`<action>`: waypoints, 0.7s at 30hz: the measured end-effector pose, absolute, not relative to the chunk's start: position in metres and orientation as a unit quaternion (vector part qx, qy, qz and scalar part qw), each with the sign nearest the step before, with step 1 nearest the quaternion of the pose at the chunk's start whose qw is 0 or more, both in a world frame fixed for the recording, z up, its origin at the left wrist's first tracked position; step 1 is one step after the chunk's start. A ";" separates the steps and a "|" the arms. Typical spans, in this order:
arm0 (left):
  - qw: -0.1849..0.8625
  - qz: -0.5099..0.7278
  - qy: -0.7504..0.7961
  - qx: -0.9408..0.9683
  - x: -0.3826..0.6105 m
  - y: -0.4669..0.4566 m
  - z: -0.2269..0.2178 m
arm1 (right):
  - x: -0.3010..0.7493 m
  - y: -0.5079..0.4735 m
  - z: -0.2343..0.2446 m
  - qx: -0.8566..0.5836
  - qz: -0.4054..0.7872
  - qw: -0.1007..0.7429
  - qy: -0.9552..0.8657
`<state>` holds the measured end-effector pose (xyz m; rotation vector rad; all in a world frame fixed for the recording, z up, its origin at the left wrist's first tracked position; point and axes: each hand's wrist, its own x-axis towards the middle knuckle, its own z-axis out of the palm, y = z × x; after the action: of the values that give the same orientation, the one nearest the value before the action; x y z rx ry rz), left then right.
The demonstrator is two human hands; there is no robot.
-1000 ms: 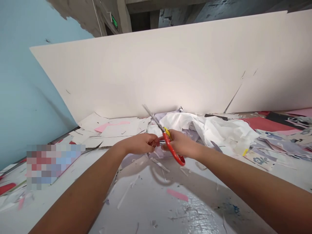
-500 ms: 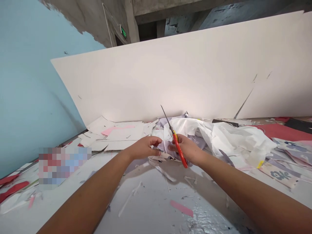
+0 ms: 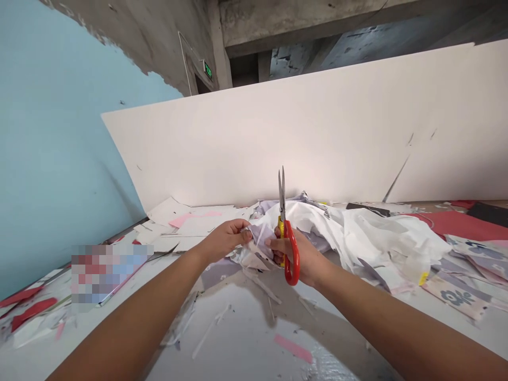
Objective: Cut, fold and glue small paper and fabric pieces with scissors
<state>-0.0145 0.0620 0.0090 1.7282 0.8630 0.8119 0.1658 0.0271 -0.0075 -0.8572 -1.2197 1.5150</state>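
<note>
White board (image 3: pixel 278 137) at twelve o'clock; left hand (image 3: pixel 224 241) pinches lavender sheet (image 3: pixel 260 236), right hand (image 3: pixel 308 255) grips scissors (image 3: pixel 291 254); eight-o'clock item (image 3: pixel 111 274) pixelated.

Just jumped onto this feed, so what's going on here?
A person's left hand pinches a lavender piece, with the right hand's thumb at its other side. The right hand also holds scissors with red and yellow handles, the blades pointing away and slightly apart. Crumpled white sheeting lies beyond and to the right; a pink strip lies on the table, nearer the person.
</note>
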 end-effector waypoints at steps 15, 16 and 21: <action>0.400 0.198 0.380 0.810 0.014 0.078 0.039 | 0.195 0.032 0.019 -0.417 0.611 0.418 -0.527; 0.399 0.188 0.380 0.813 0.017 0.080 0.038 | 0.196 0.034 0.019 -0.426 0.608 0.411 -0.529; 0.413 0.168 0.368 0.816 0.025 0.081 0.033 | 0.196 0.043 0.012 -0.469 0.576 0.407 -0.531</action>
<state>0.0251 0.0813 0.0334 2.0528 0.9244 0.4225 0.1965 0.0434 0.0117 -1.1814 -1.3401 1.4535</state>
